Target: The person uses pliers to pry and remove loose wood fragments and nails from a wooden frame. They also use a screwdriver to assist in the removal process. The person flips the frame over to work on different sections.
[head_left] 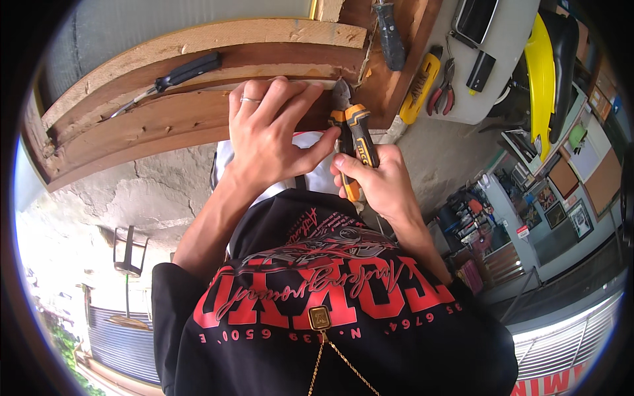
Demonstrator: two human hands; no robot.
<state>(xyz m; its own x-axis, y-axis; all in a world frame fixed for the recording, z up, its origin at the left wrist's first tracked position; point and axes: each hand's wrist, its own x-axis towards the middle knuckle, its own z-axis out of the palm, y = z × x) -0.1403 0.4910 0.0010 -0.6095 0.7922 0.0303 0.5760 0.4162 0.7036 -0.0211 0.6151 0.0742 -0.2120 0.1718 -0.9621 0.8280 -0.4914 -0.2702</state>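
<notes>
My right hand [380, 178] is closed around the handles of diagonal cutting pliers [357, 125] with orange and black grips. Their metal jaws point away from me, at the inner edge of a curved brown wooden frame [158, 125], close to its right corner. Whether the jaws bite on anything is too small to tell. My left hand [274, 129], with a ring on one finger, rests over the frame's near rail. Its fingers are spread and bent over the wood, fingertips partly hidden. The left thumb stretches to the side of the pliers.
A black-handled screwdriver [188, 71] lies on the frame at left; another screwdriver [389, 39] lies at its right corner. On a pale surface [462, 109] are a yellow tool [421, 86], red-handled pliers [442, 94], a phone [475, 21] and a small black box [481, 71].
</notes>
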